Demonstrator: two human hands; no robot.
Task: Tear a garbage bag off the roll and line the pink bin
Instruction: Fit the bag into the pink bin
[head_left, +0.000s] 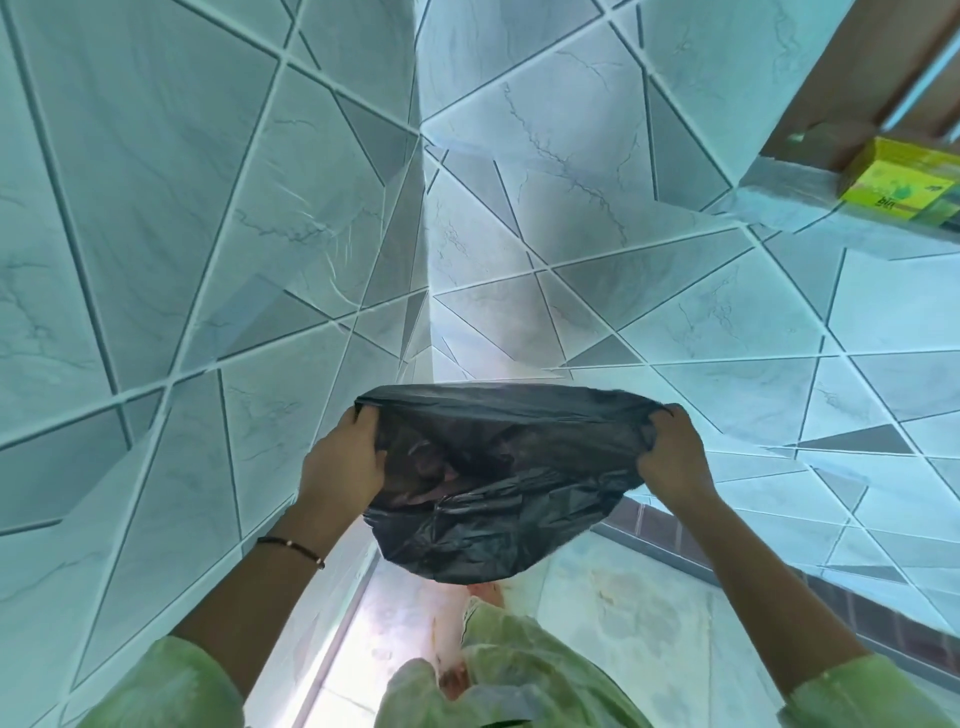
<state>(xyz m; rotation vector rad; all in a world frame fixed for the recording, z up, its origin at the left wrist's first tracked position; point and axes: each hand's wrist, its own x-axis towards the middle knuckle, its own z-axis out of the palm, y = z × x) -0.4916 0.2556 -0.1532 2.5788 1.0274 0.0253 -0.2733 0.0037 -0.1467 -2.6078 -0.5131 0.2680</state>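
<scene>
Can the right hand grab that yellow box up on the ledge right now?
Probably not right away. The right hand is shut on the edge of the black garbage bag, holding it open with the left hand. The yellow box sits apart, higher on the ledge; nothing blocks it, though.

Cool, bluish daylight fills the room — brightest on the floor (395, 613) at 6 o'clock, washed white. Wall lines bend near the edges. The yellow box (898, 187) at 2 o'clock looks blurry.

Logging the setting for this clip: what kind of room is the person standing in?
Probably a tiled bathroom or utility corner at home. Geometric marble-look wall tiles meet in a corner, a tiled ledge holds a yellow box, and both hands spread a black garbage bag.
</scene>
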